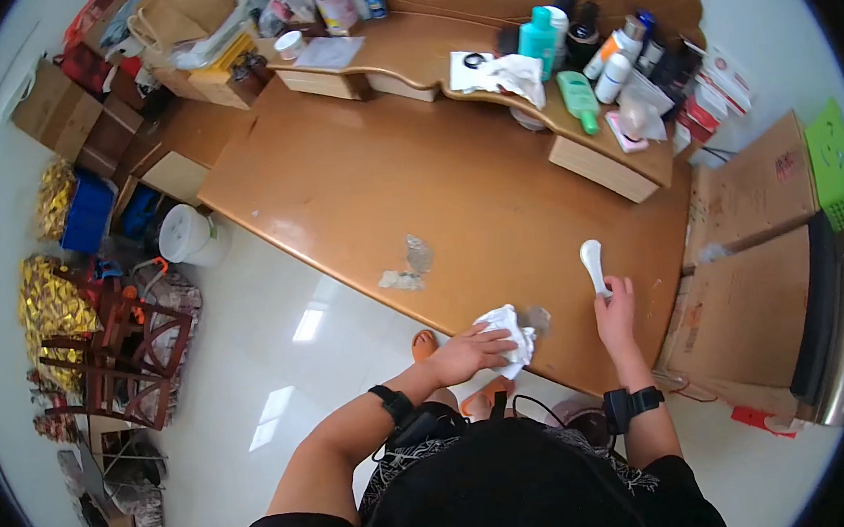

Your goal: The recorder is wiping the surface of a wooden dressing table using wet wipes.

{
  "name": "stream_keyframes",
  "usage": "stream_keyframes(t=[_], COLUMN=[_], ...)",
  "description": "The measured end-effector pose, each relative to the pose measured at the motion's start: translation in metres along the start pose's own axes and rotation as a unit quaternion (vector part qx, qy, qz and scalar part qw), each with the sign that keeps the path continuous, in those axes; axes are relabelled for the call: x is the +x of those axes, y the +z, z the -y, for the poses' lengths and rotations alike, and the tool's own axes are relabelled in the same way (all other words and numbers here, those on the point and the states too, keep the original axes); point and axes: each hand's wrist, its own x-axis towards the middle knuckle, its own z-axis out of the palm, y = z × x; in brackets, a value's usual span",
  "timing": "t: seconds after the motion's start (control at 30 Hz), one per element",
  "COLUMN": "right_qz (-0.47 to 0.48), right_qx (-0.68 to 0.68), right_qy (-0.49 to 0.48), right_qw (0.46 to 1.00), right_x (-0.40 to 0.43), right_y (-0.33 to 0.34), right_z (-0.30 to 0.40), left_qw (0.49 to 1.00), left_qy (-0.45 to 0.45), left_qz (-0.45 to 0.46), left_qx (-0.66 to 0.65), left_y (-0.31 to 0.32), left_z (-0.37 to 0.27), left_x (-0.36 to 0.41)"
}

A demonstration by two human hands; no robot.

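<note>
My left hand (pixel 470 353) lies on a crumpled white tissue or cloth (pixel 509 335) at the front edge of the wooden dressing table (pixel 355 186); whether its fingers grip the cloth or only press it, I cannot tell. A greyish patch (pixel 538 319) on the tabletop touches the cloth's right side. Farther left are two more patches, one grey (pixel 418 254) and one whitish (pixel 401 280). To the right, my right hand (pixel 615 310) holds a white spoon (pixel 593 263) by its handle end, its bowl pointing away from me.
A raised shelf along the table's back carries a teal bottle (pixel 538 39), a green bottle (pixel 578 99), tissues and other bottles. Cardboard boxes (pixel 750 310) stand against the right side. On the floor to the left are a white bucket (pixel 190 235) and wooden chairs (pixel 121 357).
</note>
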Motion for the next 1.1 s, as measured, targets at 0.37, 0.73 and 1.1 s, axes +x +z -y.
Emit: stream_keyframes(t=[0.37,0.73,1.1], right_qz=[-0.037,-0.071,-0.031], right_qx=[-0.212,-0.163,-0.161], right_qy=[0.042,-0.084,-0.051], right_qw=[0.976,0.981,0.985], right_x=[0.006,0.017,0.023], right_y=[0.017,0.076,0.075], right_z=[0.034,0.072,0.084], left_qw=[0.914,0.781,0.680], left_qy=[-0.280,-0.444,-0.655], left_qz=[-0.276,-0.414,-0.278], left_qx=[0.101,0.147,0.179], left_y=[-0.070,-0.168,-0.245], left_z=[0.121,0.254,0.330], left_x=[-0.155,-0.224,-0.186])
